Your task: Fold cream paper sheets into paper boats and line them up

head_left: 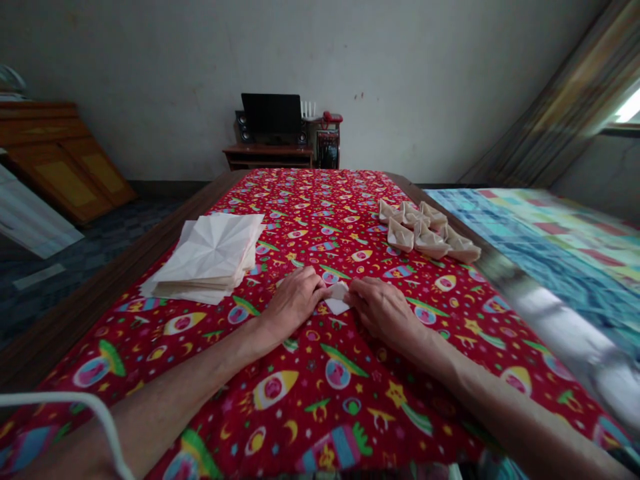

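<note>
A small folded piece of white paper (338, 298) lies between my two hands, low over the red patterned cloth. My left hand (299, 293) pinches its left edge, fingers curled together. On the opposite edge my right hand (377, 303) grips it the same way, with the fingertips partly hidden. To the left of my hands rests a stack of creased white paper sheets (213, 247), the top one marked with star-like fold lines. Several folded paper boats (430, 237) sit in two rows at the right, beyond my right hand.
The red cloth (320, 373) covers the long table. A white cable (95, 403) crosses my left forearm. At the far end stand a monitor (271, 115), speakers and a red telephone (330, 118). A bed (565, 247) is on the right, a wooden cabinet (75, 160) on the left.
</note>
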Motion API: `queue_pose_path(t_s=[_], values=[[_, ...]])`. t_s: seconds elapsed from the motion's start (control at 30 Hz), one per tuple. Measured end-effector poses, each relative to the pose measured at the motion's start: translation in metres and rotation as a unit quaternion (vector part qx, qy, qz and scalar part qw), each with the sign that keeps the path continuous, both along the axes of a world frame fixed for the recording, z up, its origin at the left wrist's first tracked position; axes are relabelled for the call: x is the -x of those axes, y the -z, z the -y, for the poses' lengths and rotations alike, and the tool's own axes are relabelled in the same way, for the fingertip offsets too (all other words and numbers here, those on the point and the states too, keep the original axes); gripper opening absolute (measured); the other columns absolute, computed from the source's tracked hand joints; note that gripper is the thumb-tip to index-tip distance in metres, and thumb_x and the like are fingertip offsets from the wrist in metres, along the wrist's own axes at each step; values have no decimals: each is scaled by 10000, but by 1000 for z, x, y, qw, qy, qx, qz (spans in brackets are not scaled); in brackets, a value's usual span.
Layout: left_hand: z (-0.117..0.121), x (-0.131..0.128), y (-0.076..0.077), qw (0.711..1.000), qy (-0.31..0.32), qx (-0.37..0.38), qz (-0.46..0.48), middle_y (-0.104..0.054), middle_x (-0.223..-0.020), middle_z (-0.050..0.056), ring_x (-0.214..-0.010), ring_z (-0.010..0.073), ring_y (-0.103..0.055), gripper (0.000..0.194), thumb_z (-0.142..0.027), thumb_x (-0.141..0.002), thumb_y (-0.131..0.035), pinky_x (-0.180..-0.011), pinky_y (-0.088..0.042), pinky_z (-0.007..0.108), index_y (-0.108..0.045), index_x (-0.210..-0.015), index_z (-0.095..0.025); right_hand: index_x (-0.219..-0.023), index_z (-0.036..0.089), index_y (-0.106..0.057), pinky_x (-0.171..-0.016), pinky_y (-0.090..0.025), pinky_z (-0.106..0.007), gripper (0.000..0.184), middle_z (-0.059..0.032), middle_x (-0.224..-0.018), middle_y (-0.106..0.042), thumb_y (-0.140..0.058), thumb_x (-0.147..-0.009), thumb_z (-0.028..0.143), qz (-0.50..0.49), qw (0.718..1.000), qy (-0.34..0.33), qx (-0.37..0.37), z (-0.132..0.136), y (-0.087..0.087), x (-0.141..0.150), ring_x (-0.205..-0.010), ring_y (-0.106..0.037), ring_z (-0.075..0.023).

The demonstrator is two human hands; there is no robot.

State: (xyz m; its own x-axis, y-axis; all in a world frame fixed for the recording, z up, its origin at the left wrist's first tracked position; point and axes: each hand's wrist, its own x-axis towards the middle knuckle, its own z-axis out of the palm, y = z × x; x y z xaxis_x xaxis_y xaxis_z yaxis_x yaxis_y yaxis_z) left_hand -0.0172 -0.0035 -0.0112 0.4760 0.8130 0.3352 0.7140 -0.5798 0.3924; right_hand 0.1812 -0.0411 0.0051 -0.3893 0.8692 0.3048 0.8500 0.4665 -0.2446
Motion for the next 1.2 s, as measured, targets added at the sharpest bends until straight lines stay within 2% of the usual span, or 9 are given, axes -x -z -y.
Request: queue_pose_path(t_s=[0.13,0.23,0.4,0.6,0.83,1.0,1.2], values=[[-5,6,-5,995,54,60,50,-592,-831,9,-807,139,-568,61,-209,-826,-617,-732,-433,239,-642,-783,-174,-715,177,-548,-548,-271,-238,166,-16,-673,-556,-465,-858,168,-45,999,-22,-3,0,3,-3,-576,-439,-112],[-7,6,-8,995,39,68,66,-603,-800,10,-778,135,-574,77,-172,-817,-610,-716,-433,238,-654,-754,-167,-683,180,-552,-550,-277,-239,179,-9,-641,-559,-476,-844,165,-59,998,-18,-1,-3,6,-4,-564,-444,-110],[-8,2,-8,994,20,70,83,-597,-733,-5,-706,119,-567,101,-184,-780,-636,-662,-425,228,-657,-683,-171,-753,192,-594,-588,-329,-238,180,-25,-694,-614,-481,-876,260,-63,998,-4,-3,-2,7,-5,-626,-523,-132],[-4,-3,-7,997,-6,55,60,-573,-725,8,-672,125,-541,220,-332,-799,-632,-612,-400,231,-629,-663,-159,-812,181,-620,-622,-344,-249,204,-69,-791,-663,-469,-898,289,-22,999,25,-12,0,2,0,-719,-585,-165],[-6,-8,-7,998,-30,45,13,-554,-694,11,-643,132,-527,400,-525,-818,-553,-583,-376,236,-613,-656,-165,-723,190,-605,-516,-223,-258,326,-35,-649,-616,-458,-907,416,52,997,46,32,-11,-1,4,-572,-523,-133],[-6,-6,-10,999,-18,36,-6,-557,-705,-6,-646,128,-531,299,-446,-806,-604,-579,-367,230,-584,-688,-173,-717,200,-604,-487,-184,-260,297,-20,-616,-584,-508,-874,433,66,995,50,52,-16,-3,1,-539,-479,-124],[-7,-1,-8,999,-5,34,3,-570,-734,-7,-685,137,-541,177,-312,-784,-657,-607,-381,232,-569,-705,-181,-751,204,-598,-503,-193,-251,231,-8,-652,-581,-532,-870,391,57,994,56,76,-12,-5,-3,-558,-456,-116]])
